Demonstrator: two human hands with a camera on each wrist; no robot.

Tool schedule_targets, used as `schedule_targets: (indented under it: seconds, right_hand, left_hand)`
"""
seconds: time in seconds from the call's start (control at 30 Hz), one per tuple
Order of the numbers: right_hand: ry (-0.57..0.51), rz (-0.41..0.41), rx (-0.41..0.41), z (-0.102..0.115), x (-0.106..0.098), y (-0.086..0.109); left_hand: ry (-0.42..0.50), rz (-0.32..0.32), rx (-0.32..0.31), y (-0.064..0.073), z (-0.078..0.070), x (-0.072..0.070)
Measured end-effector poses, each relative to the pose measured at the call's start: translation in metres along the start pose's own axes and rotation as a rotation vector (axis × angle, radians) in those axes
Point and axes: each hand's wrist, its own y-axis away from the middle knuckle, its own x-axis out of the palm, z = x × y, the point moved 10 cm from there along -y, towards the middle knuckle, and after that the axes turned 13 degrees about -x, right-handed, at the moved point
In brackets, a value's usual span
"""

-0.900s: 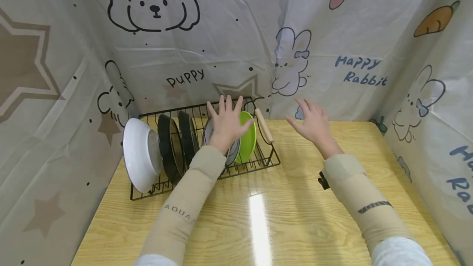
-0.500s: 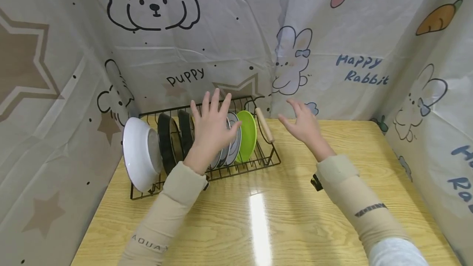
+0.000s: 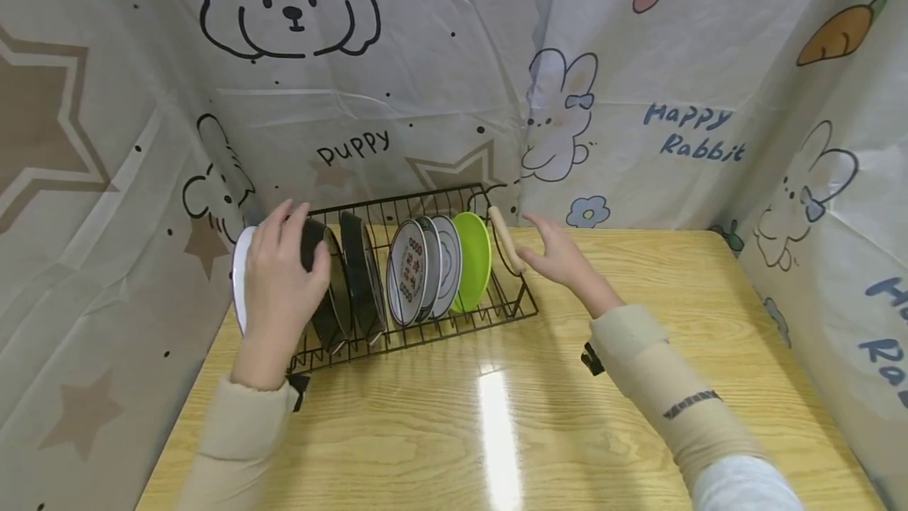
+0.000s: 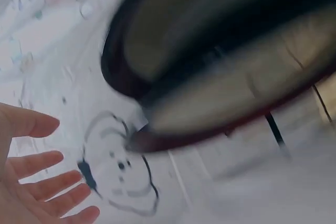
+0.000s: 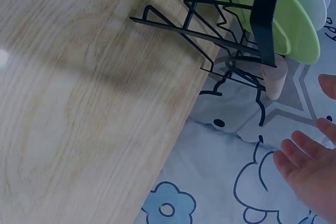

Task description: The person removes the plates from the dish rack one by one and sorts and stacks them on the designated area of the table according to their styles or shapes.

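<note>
A black wire dish rack (image 3: 454, 330) holds dishes standing on edge. My left hand (image 3: 280, 290) is over its left end, covering most of a white bowl (image 3: 240, 278) and part of a black dish (image 3: 333, 282). Contact with either cannot be told. Fingers spread and relaxed, the left hand (image 4: 42, 187) appears free of any object in the left wrist view. To the right of the rack hovers my right hand (image 3: 560, 259), close to the wooden handle (image 3: 506, 239) and holding nothing. In the right wrist view its loosely bent fingers (image 5: 302, 153) stay apart from the handle (image 5: 274, 80).
A second black dish (image 3: 363, 278), several patterned white plates (image 3: 409, 274) and a lime-green plate (image 3: 474, 262) fill the rack's middle and right. The wooden table (image 3: 582, 432) meets printed cloth walls (image 3: 454, 46) at the back and sides.
My left hand has moved leftward from above the plates to the white bowl, uncovering the plates. My right hand has drifted left and slightly down toward the wooden handle.
</note>
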Motion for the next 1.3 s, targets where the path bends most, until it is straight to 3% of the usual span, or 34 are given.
schedule_targets:
  seconds: [0.27, 0.47, 0.6, 0.73, 0.87, 1.0, 1.17, 1.3]
  right_hand:
    - [-0.082, 0.027, 0.03, -0.004, 0.016, -0.002]
    - [-0.154, 0.043, 0.06, -0.006, 0.025, 0.0]
    - [-0.187, 0.038, 0.083, -0.008, 0.03, 0.001]
    - [-0.204, 0.025, 0.09, -0.008, 0.032, 0.001]
    - [-0.208, 0.021, 0.079, -0.008, 0.036, -0.001]
    - [-0.215, 0.018, 0.092, -0.01, 0.039, -0.001]
    - [-0.23, 0.005, 0.106, -0.01, 0.039, 0.001]
    - [-0.23, -0.001, 0.103, -0.009, 0.04, 0.001]
  left_hand:
    - [0.07, -0.104, -0.154, 0.012, 0.072, -0.042]
    - [0.129, -0.143, -0.256, 0.028, 0.121, -0.051]
    - [0.125, -0.075, -0.386, 0.04, 0.153, -0.036]
    - [0.11, 0.096, -0.551, 0.052, 0.185, -0.007]
    - [0.111, 0.298, -0.674, 0.066, 0.207, 0.021]
    - [0.159, 0.399, -0.689, 0.073, 0.212, 0.038]
    - [0.193, 0.409, -0.644, 0.073, 0.207, 0.045]
    - [0.192, 0.407, -0.655, 0.074, 0.207, 0.048]
